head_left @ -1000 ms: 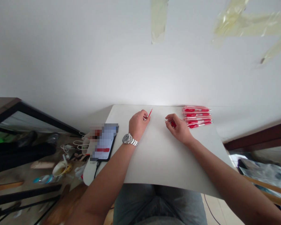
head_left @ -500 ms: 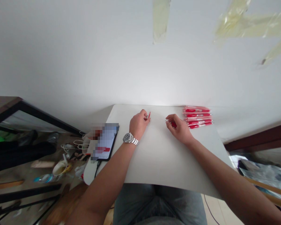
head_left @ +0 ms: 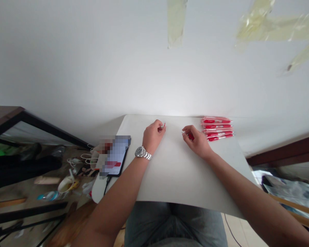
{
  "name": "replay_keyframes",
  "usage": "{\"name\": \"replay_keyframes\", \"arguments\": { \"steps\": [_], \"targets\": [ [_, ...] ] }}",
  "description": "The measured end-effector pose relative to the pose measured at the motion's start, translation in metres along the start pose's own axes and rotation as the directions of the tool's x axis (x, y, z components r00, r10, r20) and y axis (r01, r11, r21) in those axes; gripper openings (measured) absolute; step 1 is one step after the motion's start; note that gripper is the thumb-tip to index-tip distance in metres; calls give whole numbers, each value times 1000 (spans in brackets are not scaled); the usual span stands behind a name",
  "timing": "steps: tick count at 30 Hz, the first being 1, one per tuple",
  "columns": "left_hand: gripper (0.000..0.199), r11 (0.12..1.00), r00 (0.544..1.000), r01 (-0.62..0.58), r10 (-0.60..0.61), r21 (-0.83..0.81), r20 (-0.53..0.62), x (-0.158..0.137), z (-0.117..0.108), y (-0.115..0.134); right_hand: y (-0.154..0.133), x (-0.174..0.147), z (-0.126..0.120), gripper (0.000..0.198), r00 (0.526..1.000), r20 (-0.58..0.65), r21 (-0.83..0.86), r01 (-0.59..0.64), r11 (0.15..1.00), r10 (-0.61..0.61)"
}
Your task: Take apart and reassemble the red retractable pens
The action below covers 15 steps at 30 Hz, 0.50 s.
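My left hand (head_left: pixel 153 135), wearing a metal wristwatch (head_left: pixel 143 153), is closed in a pinch above the white table. A small red and whitish pen part (head_left: pixel 164 125) sticks up from its fingertips; the rest is hidden. Across a gap to the right, my right hand (head_left: pixel 195 140) has its fingers curled round a pen piece with a red grip (head_left: pixel 191 136). A pale end of that piece pokes out at the thumb and forefinger. Just beyond the right hand lies a pile of red pens (head_left: pixel 217 127) with clear barrels and silvery tips.
A phone (head_left: pixel 119 156) with a blurred screen and a cable lies on the left of the table (head_left: pixel 175 175). The wall (head_left: pixel 149 68) rises behind. Left of the table are a bucket (head_left: pixel 66 184), a bottle (head_left: pixel 48 196) and cables; plastic bags (head_left: pixel 293 192) sit at the right.
The red piece at my left fingertips has turned slightly and shows less red, as the left fingers shift a little. My right hand and the pen pile stay put.
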State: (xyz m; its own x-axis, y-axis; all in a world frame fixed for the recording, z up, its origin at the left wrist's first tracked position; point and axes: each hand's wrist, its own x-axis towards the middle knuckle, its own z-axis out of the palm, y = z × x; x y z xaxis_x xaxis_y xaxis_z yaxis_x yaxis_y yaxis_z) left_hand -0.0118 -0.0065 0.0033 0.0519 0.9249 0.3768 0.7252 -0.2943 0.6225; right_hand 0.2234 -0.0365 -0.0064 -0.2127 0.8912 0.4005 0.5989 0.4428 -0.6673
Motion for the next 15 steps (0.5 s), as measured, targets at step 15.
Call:
{"name": "replay_keyframes", "arguments": {
  "steps": [15],
  "targets": [
    [15, 924, 971, -151, 205, -350, 120, -9, 11, 16, -1, 0, 1, 21, 1000, -5, 7, -8, 1000, 8]
  ]
}}
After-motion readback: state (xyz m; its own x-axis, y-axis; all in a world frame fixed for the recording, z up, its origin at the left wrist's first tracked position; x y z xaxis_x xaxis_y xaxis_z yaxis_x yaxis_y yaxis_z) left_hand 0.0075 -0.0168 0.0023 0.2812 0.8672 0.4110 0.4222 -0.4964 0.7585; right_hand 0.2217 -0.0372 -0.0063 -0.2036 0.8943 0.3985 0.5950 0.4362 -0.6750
